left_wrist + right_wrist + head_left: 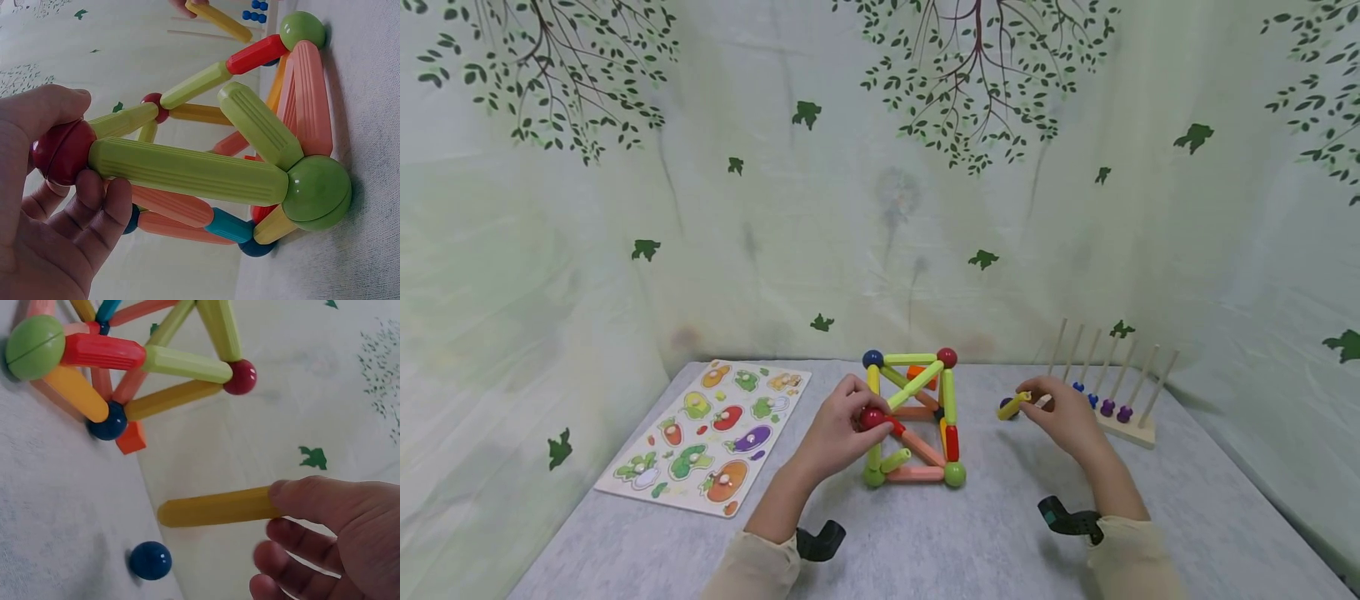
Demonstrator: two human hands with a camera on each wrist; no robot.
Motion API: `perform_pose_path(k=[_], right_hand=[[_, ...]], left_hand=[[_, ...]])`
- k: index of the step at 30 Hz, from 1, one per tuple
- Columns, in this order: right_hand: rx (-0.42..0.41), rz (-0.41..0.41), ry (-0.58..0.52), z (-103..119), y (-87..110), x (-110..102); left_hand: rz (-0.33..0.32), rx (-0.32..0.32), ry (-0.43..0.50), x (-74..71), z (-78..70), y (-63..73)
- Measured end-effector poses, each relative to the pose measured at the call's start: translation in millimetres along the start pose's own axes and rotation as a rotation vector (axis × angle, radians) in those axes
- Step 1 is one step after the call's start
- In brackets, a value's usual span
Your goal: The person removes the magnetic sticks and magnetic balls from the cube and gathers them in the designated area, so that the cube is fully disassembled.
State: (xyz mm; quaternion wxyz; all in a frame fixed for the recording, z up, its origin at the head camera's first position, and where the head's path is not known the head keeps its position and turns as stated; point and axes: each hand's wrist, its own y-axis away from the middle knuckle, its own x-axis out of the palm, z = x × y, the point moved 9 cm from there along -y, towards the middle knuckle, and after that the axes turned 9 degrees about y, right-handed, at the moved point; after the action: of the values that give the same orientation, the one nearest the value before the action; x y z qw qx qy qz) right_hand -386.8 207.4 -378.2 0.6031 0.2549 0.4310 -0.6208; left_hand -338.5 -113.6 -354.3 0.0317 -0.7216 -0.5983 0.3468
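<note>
A frame of coloured rods and balls [916, 473] stands upright on the table. My left hand [838, 425] grips the red ball [62, 152] at its near upper left corner, thumb on one side and fingers on the other. From that ball a light green rod [187, 172] runs down to a green ball [317, 192], where a short light green rod [259, 125] sticks out with one end free. To the right of the frame, my right hand [1063, 417] pinches a yellow rod [219, 507] by one end. A loose dark blue ball [150, 560] lies on the table near the rod's other end.
At left lies a board with vegetable pictures [703, 437]. A wooden peg stand [1131, 429] with blue and purple beads is behind the right hand. An orange block [130, 439] sits behind the frame. A printed cloth [895, 250] hangs at the table's back.
</note>
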Motion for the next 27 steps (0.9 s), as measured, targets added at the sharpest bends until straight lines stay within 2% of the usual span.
perform_pose_path(k=[4, 9, 16, 19, 24, 27], right_hand=[[0.074, 0.043, -0.09, -11.1, 0.5, -1.1], [0.065, 0.046, -0.084, -13.4, 0.2, -5.8], [0.126, 0.07, -0.081, -30.7, 1.8, -4.1], [0.135, 0.086, -0.029, -39.6, 3.3, -3.9], [0.094, 0.102, 0.109, -47.3, 5.7, -5.5], [0.101, 0.144, 0.154, -51.6, 8.3, -3.3]], left_hand=[[-0.002, -0.006, 0.0, -0.4, -0.1, 0.5], [-0.005, -0.008, -0.003, -1.1, 0.1, 0.6], [-0.004, -0.014, 0.005, -1.2, -0.2, 1.1], [-0.005, -0.016, 0.006, -1.2, -0.5, 1.2], [-0.01, -0.017, 0.008, -1.3, -0.7, 0.9], [-0.01, -0.018, 0.011, -1.3, -0.4, 0.8]])
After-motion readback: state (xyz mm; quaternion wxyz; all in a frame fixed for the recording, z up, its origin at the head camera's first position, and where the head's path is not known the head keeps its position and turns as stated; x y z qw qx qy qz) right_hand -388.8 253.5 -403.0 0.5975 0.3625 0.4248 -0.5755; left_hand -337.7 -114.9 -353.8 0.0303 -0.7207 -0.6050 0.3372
